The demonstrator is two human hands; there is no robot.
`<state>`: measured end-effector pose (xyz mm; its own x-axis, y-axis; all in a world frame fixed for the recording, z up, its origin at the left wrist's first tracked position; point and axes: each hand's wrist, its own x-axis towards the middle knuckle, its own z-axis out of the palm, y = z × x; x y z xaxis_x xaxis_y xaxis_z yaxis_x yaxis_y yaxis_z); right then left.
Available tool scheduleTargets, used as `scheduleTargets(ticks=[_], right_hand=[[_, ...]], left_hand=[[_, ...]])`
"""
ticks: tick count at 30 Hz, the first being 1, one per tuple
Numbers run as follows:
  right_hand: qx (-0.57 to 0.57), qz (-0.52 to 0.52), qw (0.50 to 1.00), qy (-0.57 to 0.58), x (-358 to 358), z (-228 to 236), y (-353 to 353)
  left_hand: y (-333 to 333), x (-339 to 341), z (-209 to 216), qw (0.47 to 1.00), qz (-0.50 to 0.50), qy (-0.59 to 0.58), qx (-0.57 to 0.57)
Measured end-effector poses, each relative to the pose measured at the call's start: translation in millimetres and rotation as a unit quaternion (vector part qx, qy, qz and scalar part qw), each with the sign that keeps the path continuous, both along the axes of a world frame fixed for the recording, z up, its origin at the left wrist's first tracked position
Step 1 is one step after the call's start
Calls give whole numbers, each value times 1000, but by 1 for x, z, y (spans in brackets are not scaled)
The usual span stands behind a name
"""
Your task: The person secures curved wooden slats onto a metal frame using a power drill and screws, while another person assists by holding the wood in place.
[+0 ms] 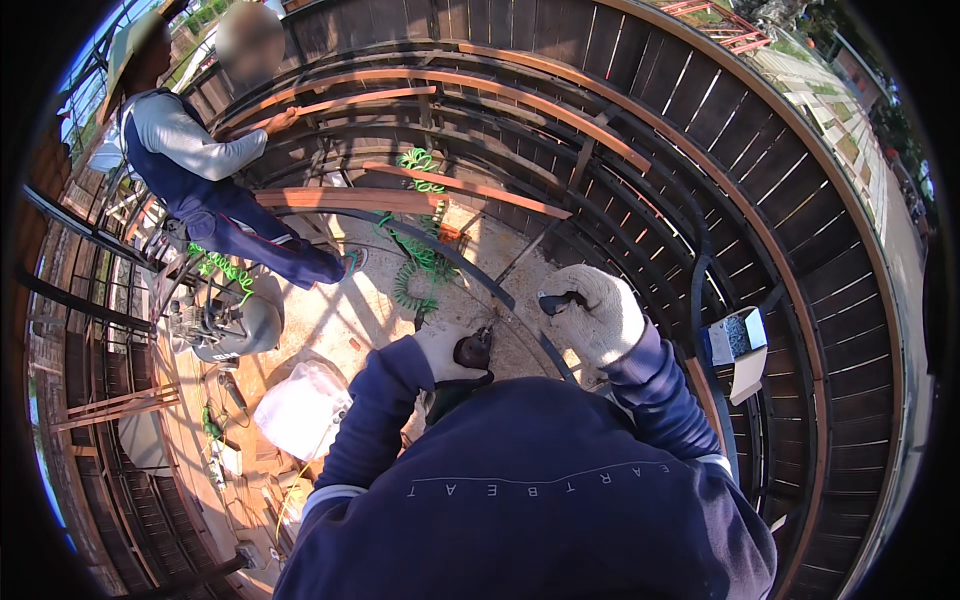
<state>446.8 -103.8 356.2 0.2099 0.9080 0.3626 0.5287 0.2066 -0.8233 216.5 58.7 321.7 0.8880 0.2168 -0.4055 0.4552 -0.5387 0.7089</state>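
Observation:
My left hand (pixel 438 350), in a whitish work glove, is closed around a dark, rounded hand tool (pixel 474 349). A metal tip shows at the tool's far end; its lower part is hidden by my body and hand, so its exact kind is unclear. Ahead and to the right, my right hand (pixel 604 316), gloved the same way, has its fingers curled around a small black and silver piece (pixel 556 302), too small to name. Between the two hands runs a dark curved metal strip (pixel 470 266), apart from the fingers as far as I can see.
Curved slatted walls with brown rails (pixel 560 97) surround me. At right sits an open box of small metal pieces (pixel 738 338). To the left are a co-worker (pixel 190 160) holding a long wooden strip, an air compressor (pixel 240 330), a white bag (pixel 300 410) and coiled green hose (pixel 415 285).

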Motion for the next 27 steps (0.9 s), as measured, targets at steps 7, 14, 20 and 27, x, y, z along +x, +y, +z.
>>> scheduleTargets(ticks=[7, 14, 20, 27], right_hand=[[-15, 65, 998, -12, 0, -8, -4], [-9, 150, 970, -189, 2, 1, -5], [-25, 164, 954, -250, 3, 10, -1], [-57, 177, 925, -332, 0, 26, 5]], left_hand=[[-6, 10, -16, 998, -53, -17, 13], [-11, 13, -30, 996, -68, 32, 39], [-17, 17, -17, 997, -61, 34, 13], [-13, 16, -29, 997, -64, 39, 16]])
